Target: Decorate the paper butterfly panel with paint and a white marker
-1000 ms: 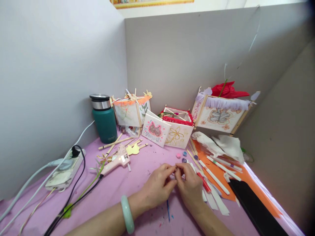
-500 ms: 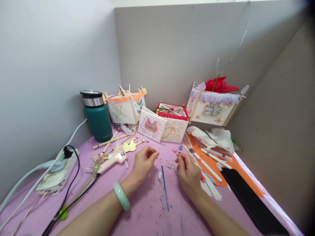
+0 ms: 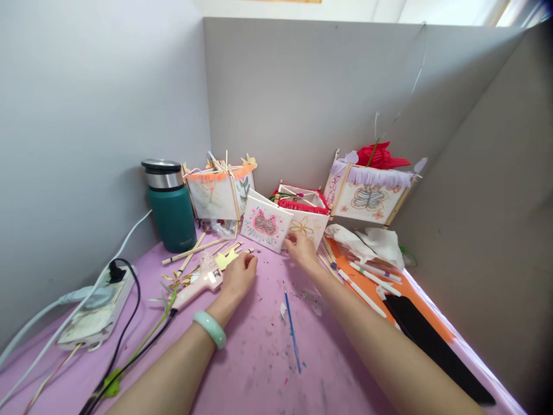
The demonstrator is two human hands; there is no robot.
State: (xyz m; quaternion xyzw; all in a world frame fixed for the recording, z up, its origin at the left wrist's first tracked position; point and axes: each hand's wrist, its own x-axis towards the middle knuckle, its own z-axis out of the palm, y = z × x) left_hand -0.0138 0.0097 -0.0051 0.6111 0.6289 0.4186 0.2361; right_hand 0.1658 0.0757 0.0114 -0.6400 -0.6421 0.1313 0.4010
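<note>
Both hands are out over the tabletop point(image 3: 254, 369). On the right side, the right hand point(image 3: 301, 252) has its fingers at the lower right edge of a white butterfly card point(image 3: 265, 225). I can't tell if they pinch it or only touch it. The card leans, a bit tilted, in front of the red-trimmed paper lantern point(image 3: 317, 226), at the far middle.

On the left side, the left hand point(image 3: 239, 276) has its fingers curled together. I can't see if anything is inside them. It is just beside a yellow paper cutout point(image 3: 224, 259) and a pink glue gun point(image 3: 194, 290).

A hard push could make the card slide down or tip the lantern, because the card only seems to lean. A tight squeeze might bend it. If the right arm drops low, it could scatter the tiny beads point(image 3: 305, 295) or bump the blue paintbrush point(image 3: 292, 331) nearby. The glue gun could burn the left hand if it is hot, but I can't tell if it is.
</note>
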